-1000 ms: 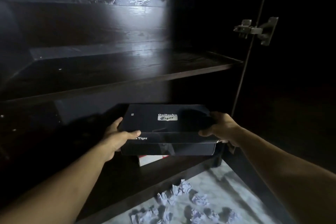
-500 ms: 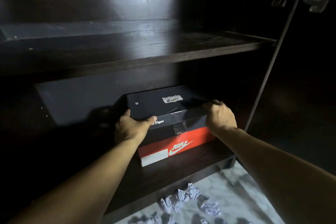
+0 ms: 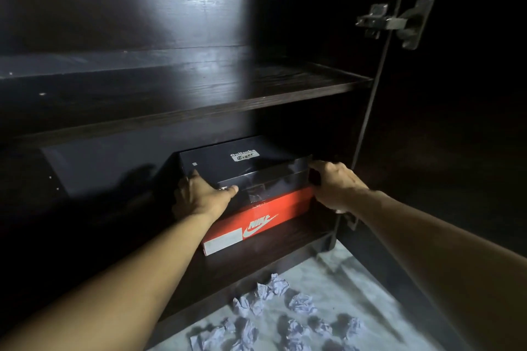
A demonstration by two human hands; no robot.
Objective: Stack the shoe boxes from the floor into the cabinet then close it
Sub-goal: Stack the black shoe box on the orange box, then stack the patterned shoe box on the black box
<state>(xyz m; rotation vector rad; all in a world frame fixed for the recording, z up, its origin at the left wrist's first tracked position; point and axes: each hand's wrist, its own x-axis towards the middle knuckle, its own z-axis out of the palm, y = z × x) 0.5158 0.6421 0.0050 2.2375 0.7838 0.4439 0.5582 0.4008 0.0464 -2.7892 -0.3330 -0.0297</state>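
A black Onitsuka Tiger shoe box (image 3: 242,162) lies on top of a red Nike shoe box (image 3: 256,222) on the bottom shelf of the dark cabinet (image 3: 199,273). My left hand (image 3: 199,196) grips the black box's front left corner, thumb along its front face. At the box's right end, my right hand (image 3: 333,182) curls its fingers over the edge. Both boxes sit at the right side of the shelf.
An upper shelf (image 3: 199,100) runs above the boxes. The open cabinet door (image 3: 456,151) stands at the right with a metal hinge (image 3: 396,21). Several crumpled paper balls (image 3: 271,299) lie on the marble floor in front of the cabinet.
The black box has come down from mid-air onto the red box and slid back into the shelf. Both hands stayed on its ends.
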